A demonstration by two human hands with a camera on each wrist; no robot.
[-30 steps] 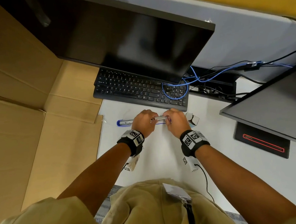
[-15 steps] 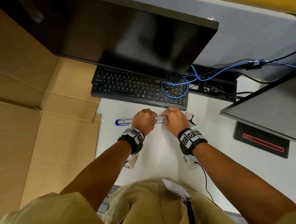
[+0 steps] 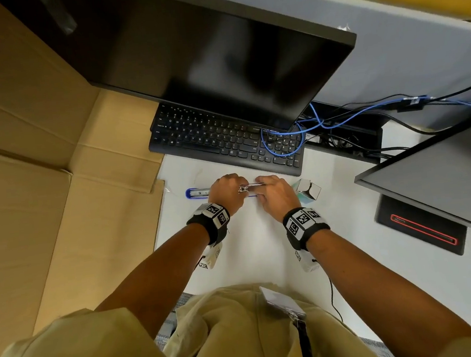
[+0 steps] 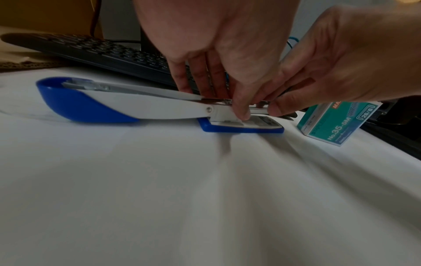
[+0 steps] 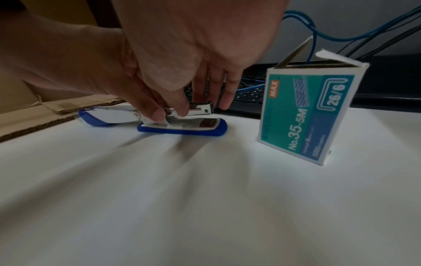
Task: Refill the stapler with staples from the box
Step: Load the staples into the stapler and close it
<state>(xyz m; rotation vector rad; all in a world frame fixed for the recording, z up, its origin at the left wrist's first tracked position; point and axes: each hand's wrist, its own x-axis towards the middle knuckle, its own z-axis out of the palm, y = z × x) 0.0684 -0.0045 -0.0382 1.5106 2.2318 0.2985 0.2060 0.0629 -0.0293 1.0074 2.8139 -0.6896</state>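
Observation:
A blue and white stapler (image 3: 198, 193) lies opened flat on the white desk, its cover (image 4: 127, 106) swung out to the left and its blue base (image 5: 182, 128) to the right. My left hand (image 3: 228, 190) grips it at the hinge, thumb in front and fingers behind. My right hand (image 3: 270, 192) pinches the metal magazine (image 5: 201, 108) between thumb and forefinger. Whether staples lie in the magazine is hidden by the fingers. The teal staple box (image 5: 305, 115) stands upright just right of the stapler with its top flap open.
A black keyboard (image 3: 224, 139) lies right behind the stapler, under a dark monitor (image 3: 217, 65). Flattened cardboard (image 3: 57, 195) covers the left. Blue cables (image 3: 283, 145) trail over the keyboard's right end. A second screen (image 3: 444, 181) and a black device (image 3: 420, 226) sit at the right.
Both hands stay at the stapler's middle. Only the head view has shifted slightly.

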